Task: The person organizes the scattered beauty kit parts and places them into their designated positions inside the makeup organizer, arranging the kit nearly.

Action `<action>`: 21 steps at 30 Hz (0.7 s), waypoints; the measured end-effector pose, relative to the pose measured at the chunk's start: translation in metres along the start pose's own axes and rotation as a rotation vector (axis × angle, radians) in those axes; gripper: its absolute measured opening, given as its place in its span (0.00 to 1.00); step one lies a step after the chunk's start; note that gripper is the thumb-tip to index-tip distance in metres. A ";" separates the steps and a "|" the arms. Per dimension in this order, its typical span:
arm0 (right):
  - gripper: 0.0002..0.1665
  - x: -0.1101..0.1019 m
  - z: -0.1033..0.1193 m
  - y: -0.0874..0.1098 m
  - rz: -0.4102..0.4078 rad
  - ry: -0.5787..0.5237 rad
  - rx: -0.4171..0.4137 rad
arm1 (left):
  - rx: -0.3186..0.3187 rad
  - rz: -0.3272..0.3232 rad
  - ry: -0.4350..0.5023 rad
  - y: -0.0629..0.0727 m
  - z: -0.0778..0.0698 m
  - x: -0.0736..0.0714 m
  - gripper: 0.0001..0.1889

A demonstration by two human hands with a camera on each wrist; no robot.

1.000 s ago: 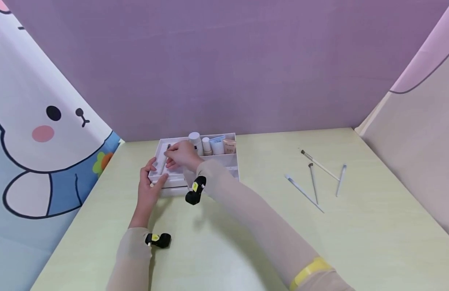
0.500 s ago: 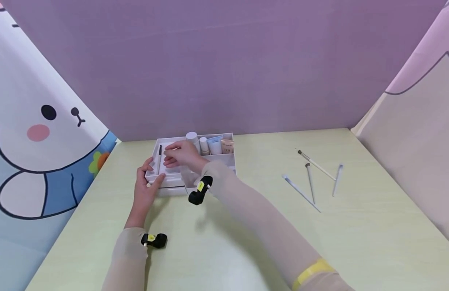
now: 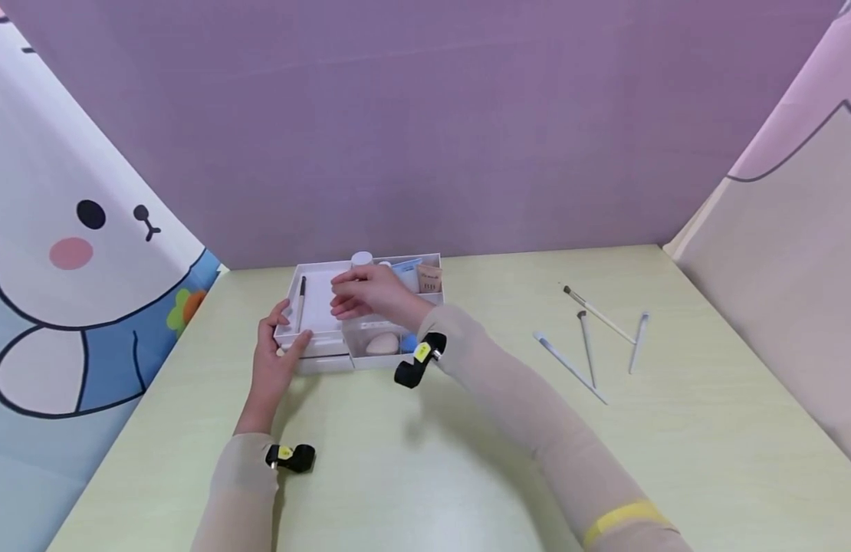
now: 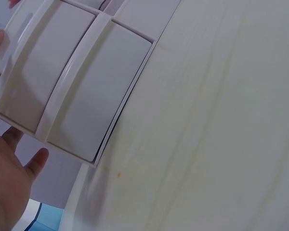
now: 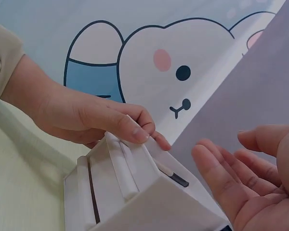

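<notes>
A white cosmetics organizer box (image 3: 320, 363) with two drawer fronts stands at the back of the table. My left hand (image 3: 275, 369) grips its left side, thumb over the front edge of the top. In the top's left compartment lies a slim makeup brush (image 3: 300, 307) with a dark tip. My right hand (image 3: 379, 293) hovers over the same top, to the right of the brush. Its fingers are loosely bent, and in the right wrist view nothing sits between thumb and fingers. Behind the hand are a white-lidded jar (image 3: 361, 259), a blue-white tube (image 3: 408, 272) and a beige tube (image 3: 429, 278).
In the organizer's front right section sit a pale rounded sponge (image 3: 382, 343) and a blue item (image 3: 409, 343), partly hidden by the wrist camera. Several brushes lie loose on the table at right, among them a white-handled brush (image 3: 601, 315). A purple backdrop (image 3: 467, 138) rises behind.
My right hand has let go of the brush, which now lies in the left compartment, and has moved right, uncovering the sponge. My left hand keeps its grip on the organizer.
</notes>
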State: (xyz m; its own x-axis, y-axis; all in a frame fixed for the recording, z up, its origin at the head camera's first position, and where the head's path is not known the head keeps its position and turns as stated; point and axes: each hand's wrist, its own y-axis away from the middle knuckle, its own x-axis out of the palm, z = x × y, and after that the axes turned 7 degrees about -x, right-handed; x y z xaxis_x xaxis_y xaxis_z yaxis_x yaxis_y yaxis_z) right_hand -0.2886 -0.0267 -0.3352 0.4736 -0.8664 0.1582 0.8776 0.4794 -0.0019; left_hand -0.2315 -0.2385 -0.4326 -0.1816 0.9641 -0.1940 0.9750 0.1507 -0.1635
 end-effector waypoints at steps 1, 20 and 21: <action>0.19 -0.002 0.000 0.003 0.013 0.016 -0.004 | -0.002 -0.002 -0.003 0.000 0.000 0.000 0.21; 0.17 -0.074 0.003 0.061 0.099 0.234 -0.035 | 0.011 0.006 -0.015 0.002 -0.001 -0.001 0.21; 0.17 -0.079 0.003 0.064 0.097 0.237 -0.031 | 0.016 0.006 -0.013 0.002 -0.001 -0.001 0.21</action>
State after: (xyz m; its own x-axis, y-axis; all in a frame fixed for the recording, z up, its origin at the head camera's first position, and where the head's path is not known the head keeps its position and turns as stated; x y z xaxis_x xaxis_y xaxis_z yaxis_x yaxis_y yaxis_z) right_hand -0.2695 0.0730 -0.3452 0.5567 -0.8268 -0.0804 0.8273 0.5606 -0.0370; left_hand -0.2290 -0.2393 -0.4312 -0.1770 0.9621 -0.2076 0.9740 0.1409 -0.1775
